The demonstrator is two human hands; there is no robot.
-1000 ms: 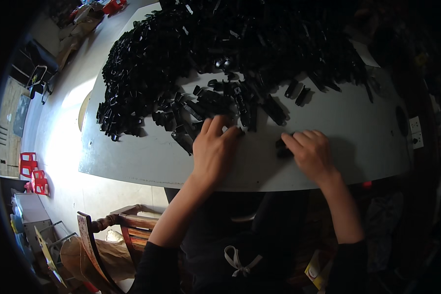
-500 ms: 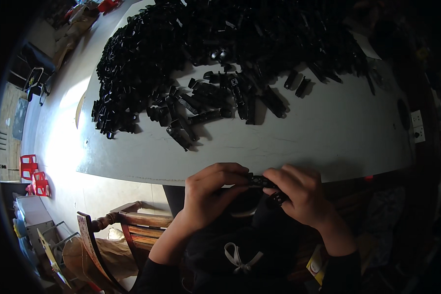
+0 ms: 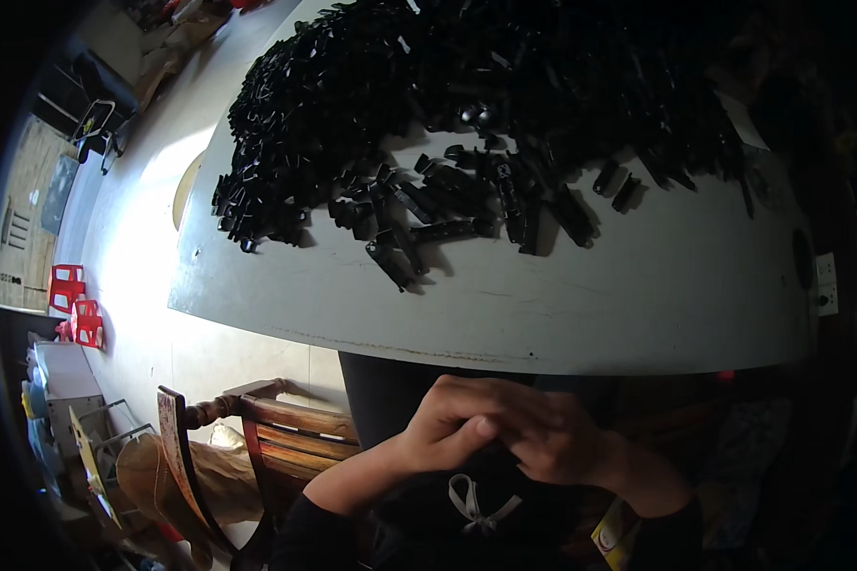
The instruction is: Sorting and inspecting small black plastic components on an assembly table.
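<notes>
Over my lap, just below the table's near edge, my two hands are pressed together. My left hand point(image 3: 452, 419) lies with its fingers bent across those of my right hand point(image 3: 557, 447), its thumb pointing up and inward. Both are closed, and whatever is between them is hidden. Beyond the edge, several loose black plastic pieces point(image 3: 452, 228), long and narrow, are scattered on the pale table point(image 3: 428, 328). Behind them a big dark heap point(image 3: 324, 105) of similar black pieces spreads over the far side.
A wooden chair point(image 3: 300, 423) stands at my left, below the table edge. Red stools point(image 3: 88, 324) are on the floor farther left. A wall socket plate point(image 3: 827, 284) shows beyond the table at the right. The right side is dark.
Both hands have drawn down from the table edge toward my lap and come together. The black plastic pieces seen between them earlier are now out of sight. The view has shifted slightly.
</notes>
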